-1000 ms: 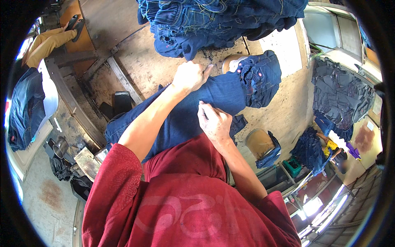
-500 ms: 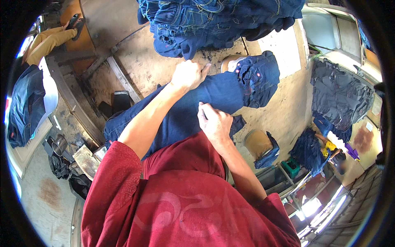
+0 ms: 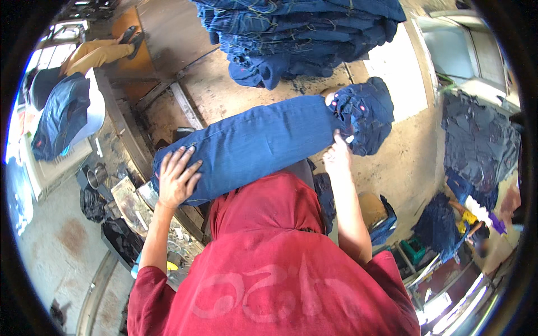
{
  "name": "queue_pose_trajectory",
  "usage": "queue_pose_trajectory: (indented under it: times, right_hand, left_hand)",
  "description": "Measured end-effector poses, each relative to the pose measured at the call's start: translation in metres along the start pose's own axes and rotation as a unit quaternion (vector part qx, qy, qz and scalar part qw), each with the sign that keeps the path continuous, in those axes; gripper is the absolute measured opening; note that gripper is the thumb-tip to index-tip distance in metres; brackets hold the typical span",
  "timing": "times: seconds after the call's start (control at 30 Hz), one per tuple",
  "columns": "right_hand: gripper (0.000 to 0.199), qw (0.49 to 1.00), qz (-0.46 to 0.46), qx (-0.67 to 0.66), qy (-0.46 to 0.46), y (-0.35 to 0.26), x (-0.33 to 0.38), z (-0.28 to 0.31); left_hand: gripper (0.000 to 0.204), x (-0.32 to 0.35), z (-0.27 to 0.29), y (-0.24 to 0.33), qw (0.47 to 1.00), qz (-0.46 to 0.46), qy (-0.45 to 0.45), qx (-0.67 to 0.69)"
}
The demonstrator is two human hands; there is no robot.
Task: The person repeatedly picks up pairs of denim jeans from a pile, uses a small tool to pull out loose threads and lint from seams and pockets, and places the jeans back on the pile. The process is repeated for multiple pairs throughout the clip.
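A pair of dark blue jeans [image 3: 258, 134] lies across in front of me, one leg stretched out smooth and rounded. The rest of its denim is bunched up [image 3: 370, 117] at the right end. My left hand [image 3: 178, 178] lies on the left end of the stretched leg, fingers spread flat over the cloth. At the right end, my right hand [image 3: 339, 155] is closed at the lower edge, where the smooth leg meets the bunched part. Its index finger points up along the cloth; its other fingers are curled. What supports the leg is mostly hidden beneath it.
A tall pile of folded jeans [image 3: 308, 39] stands on the far side of the worn wooden table [image 3: 414, 140]. Dark garments [image 3: 476, 134] lie at the right. Another person's legs [image 3: 92, 56] show at the far left, near a denim piece [image 3: 61, 117] on a white surface.
My left hand has moved from the leg's far edge to its left end and flattened out. My right hand has shifted right to the bunched end. The leg now looks smoother.
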State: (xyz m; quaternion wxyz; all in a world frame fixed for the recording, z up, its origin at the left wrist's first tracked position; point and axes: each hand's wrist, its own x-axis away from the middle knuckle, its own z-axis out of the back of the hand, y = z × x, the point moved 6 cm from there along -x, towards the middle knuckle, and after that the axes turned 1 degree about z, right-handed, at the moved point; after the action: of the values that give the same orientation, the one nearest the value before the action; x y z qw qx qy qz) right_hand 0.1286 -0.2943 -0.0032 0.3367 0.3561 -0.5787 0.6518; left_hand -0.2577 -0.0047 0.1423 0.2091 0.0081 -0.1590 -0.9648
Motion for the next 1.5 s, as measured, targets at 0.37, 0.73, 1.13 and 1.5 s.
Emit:
queue_pose_trajectory:
  times: [0.37, 0.73, 1.13, 1.5]
  right_hand:
    - [0.066, 0.926, 0.180, 0.301, 0.137, -0.072, -0.133, 0.004]
    - [0.020, 0.721, 0.497, 0.435, -0.209, 0.070, 0.230, -0.163]
    - [0.017, 0.584, 0.621, 0.501, -0.151, 0.106, 0.243, -0.237]
    - [0.004, 0.621, 0.552, 0.534, -0.155, 0.102, 0.236, -0.244]
  left_hand:
    - [0.062, -0.050, -0.021, 0.027, 0.979, 0.113, 0.117, 0.124]
    - [0.046, -0.108, -0.041, -0.041, 0.987, 0.017, -0.040, 0.157]
    - [0.040, -0.131, -0.064, -0.078, 0.940, 0.066, -0.082, 0.326]
    - [0.039, -0.128, -0.074, -0.083, 0.927, 0.094, -0.101, 0.349]
